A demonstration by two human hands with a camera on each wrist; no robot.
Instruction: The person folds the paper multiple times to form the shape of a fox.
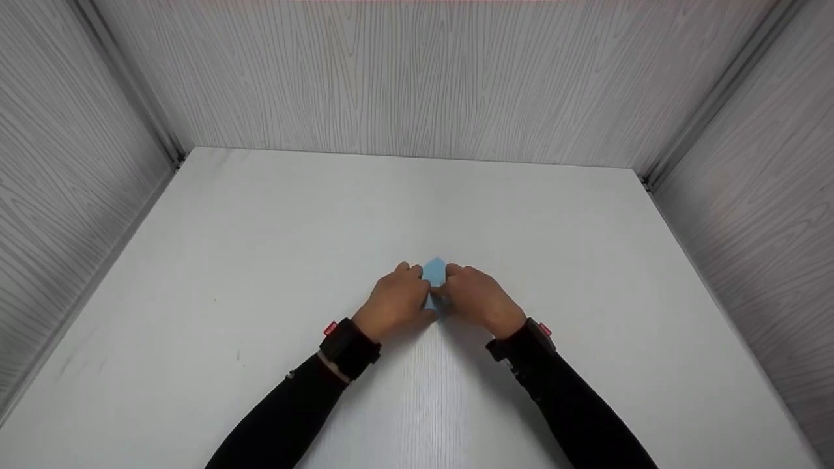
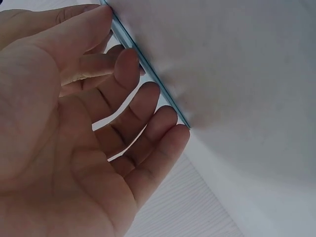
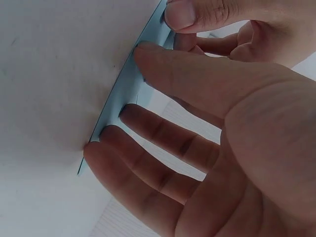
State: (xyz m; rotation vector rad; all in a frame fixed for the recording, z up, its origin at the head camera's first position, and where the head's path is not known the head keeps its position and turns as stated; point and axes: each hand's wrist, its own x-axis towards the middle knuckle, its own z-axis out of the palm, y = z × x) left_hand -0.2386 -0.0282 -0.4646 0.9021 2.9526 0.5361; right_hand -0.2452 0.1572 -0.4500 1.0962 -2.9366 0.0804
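Note:
A small piece of light blue folded paper (image 1: 434, 270) lies between my two hands near the middle of the white table, its pointed end toward the back wall. My left hand (image 1: 397, 299) pinches its left side, thumb and curled fingertips along the edge. On the opposite side, my right hand (image 1: 479, 296) pinches the paper with its thumb and fingers. Seen from the right wrist, the folded paper (image 3: 121, 94) shows as a narrow strip with layered edges. The left wrist view catches only a thin edge of the paper (image 2: 153, 74). The hands cover much of the sheet.
The white table (image 1: 293, 215) carries a few faint marks on its left part. Wood-grain panels stand around it: a back wall (image 1: 404, 78), a left wall (image 1: 58, 163) and a right wall (image 1: 756, 195). Black bands (image 1: 350, 348) sit on both wrists.

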